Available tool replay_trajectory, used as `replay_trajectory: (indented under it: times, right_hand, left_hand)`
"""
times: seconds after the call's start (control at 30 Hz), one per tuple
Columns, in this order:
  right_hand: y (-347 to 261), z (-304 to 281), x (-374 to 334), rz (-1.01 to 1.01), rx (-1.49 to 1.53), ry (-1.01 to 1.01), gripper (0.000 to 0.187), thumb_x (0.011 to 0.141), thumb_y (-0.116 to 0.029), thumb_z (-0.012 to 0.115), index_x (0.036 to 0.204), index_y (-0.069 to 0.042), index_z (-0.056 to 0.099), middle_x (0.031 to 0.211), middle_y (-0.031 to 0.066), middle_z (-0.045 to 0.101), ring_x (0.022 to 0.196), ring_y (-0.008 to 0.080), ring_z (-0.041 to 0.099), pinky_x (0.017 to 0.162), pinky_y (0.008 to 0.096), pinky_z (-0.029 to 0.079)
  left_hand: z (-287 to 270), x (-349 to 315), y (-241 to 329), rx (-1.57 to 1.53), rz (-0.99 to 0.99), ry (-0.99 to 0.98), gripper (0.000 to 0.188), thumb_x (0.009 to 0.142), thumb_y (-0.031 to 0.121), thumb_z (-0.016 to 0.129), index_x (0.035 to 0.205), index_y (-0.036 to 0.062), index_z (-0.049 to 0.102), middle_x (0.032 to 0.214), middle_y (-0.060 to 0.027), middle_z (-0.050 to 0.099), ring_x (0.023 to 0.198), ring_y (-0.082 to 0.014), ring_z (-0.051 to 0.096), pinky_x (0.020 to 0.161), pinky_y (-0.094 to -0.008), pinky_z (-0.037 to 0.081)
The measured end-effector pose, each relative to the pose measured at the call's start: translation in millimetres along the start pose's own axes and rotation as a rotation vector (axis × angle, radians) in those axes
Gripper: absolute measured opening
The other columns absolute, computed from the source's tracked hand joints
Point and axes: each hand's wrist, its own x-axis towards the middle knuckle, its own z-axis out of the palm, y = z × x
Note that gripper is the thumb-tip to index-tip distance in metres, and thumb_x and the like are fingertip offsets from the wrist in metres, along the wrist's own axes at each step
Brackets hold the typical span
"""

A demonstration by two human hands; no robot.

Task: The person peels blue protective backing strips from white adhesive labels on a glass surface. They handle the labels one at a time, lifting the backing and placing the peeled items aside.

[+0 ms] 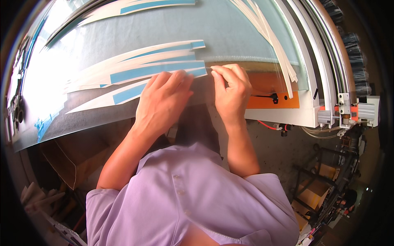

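Long white strips with blue bands lie on a glass sheet (242,24). My left hand (164,94) rests palm down on the nearest ones, its fingers stretched over a blue-banded strip (135,75) and holding nothing. Just below it lies another white and blue strip (127,94), partly under the hand. Right of the strip ends, my right hand (232,88) is closed in a pinch at thumb and forefinger. What the pinch holds, if anything, is too small to make out. More banded strips (164,57) lie just beyond my left hand.
Plain narrow white strips (273,39) are bunched at the far right. Another blue-banded strip (152,5) lies at the far edge. On the right, a metal rail with a bracket (344,106) borders the table. Blue film scraps (41,125) are at the left corner, above a cardboard box (65,160).
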Motion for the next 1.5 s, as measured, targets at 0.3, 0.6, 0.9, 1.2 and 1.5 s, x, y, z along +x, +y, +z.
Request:
replay_trajectory:
  times: [0.3,0.6,0.9,1.2,1.5]
  right_hand:
    - [4,1,-1,-0.054,-0.025,-0.008,0.01,0.086,0.002,0.076,0.095,-0.002,0.074,0.088,0.0081,0.068,0.084,0.0309,0.065,0.071,0.0429,0.052]
    - [1,0,-2,-0.073,-0.017,-0.021,0.009,0.086,0.002,0.075,0.094,-0.001,0.073,0.089,0.0094,0.068,0.082,0.0319,0.064,0.07,0.0432,0.052]
    - [4,0,0,-0.072,0.012,-0.042,0.009,0.087,0.004,0.074,0.095,0.0,0.073,0.089,0.0107,0.067,0.084,0.0332,0.064,0.072,0.0433,0.052]
    - [6,-2,2,-0.085,0.024,-0.073,0.01,0.086,0.004,0.074,0.093,-0.001,0.072,0.088,0.0104,0.066,0.084,0.0331,0.063,0.072,0.0433,0.051]
    - [2,-8,5,-0.122,0.08,-0.172,0.01,0.085,0.004,0.075,0.094,-0.001,0.073,0.088,0.0108,0.068,0.084,0.0335,0.064,0.072,0.0428,0.051]
  left_hand:
    - [0,0,0,0.001,-0.004,0.0,0.039,0.086,0.011,0.081,0.124,0.0057,0.074,0.119,-0.0043,0.066,0.097,-0.0262,0.062,0.085,-0.0399,0.055]
    - [2,1,0,0.02,0.033,0.04,0.039,0.081,0.013,0.081,0.117,0.0042,0.07,0.108,-0.0048,0.061,0.095,-0.0249,0.06,0.088,-0.0386,0.053]
    - [3,0,0,0.019,0.031,0.043,0.038,0.081,0.014,0.08,0.116,0.0046,0.071,0.107,-0.0043,0.061,0.095,-0.0246,0.06,0.088,-0.0386,0.053]
    - [1,-1,-1,0.008,0.003,0.006,0.04,0.085,0.01,0.081,0.124,0.0066,0.075,0.118,-0.0032,0.066,0.095,-0.0261,0.061,0.084,-0.0399,0.055]
    - [1,0,-2,-0.005,-0.004,0.005,0.038,0.084,0.009,0.081,0.122,0.0066,0.075,0.117,-0.0032,0.066,0.094,-0.0264,0.061,0.083,-0.0395,0.055]
